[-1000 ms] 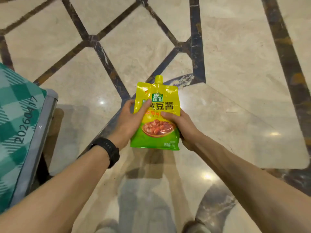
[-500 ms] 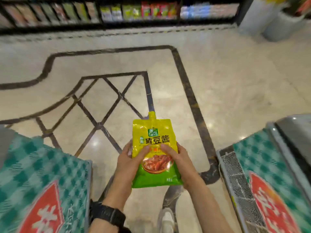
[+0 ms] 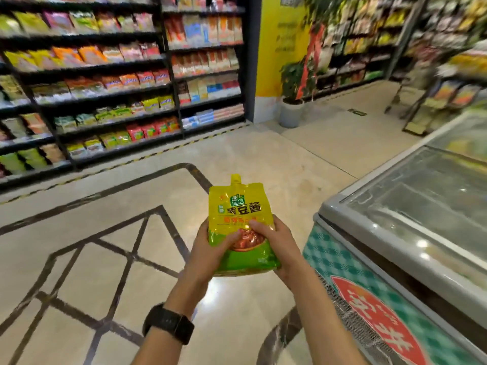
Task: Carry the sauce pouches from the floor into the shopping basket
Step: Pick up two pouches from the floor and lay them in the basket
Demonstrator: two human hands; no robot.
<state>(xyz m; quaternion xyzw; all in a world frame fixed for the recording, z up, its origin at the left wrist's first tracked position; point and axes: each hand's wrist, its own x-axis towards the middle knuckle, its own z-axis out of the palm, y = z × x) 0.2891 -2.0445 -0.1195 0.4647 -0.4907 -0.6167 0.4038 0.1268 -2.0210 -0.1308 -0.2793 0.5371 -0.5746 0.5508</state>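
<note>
Two hands share one grip on a single sauce pouch [image 3: 241, 225] in the head view, and it is up in the air, off the floor [image 3: 87, 259]. The left hand [image 3: 210, 252] wraps the pouch's left edge, with its thumb across the green lower front. The right hand [image 3: 278, 248] wraps the right edge and cups under the bottom right corner, with its fingers [image 3: 259, 227] lying on the picture of food. Both hands are clenched on the pouch, so neither one is free.

The pouch stands almost upright. Its long side runs up and away from the person, and the little spout is at the top, far from the wrists. Both hands sit at the lower half of the pouch, so the top half sticks out bare above them. Neither hand looks nearer than the other. A black watch [image 3: 168, 326] is on the left wrist.

No shopping basket shows anywhere, so I cannot tell which way the pouch has to go. I think the carrying is partway done.

Below the pouch is the shiny floor with dark lines in it. Right of the pouch, close by, is a long freezer [image 3: 411, 233] with a glass lid and a green checked side. Beyond the pouch and to its left are dark shelves [image 3: 110, 83] full of blurry packets. Beyond it and to the right is a plant in a pot [image 3: 291, 101] beside a yellow wall. The way past the pouch looks open.
</note>
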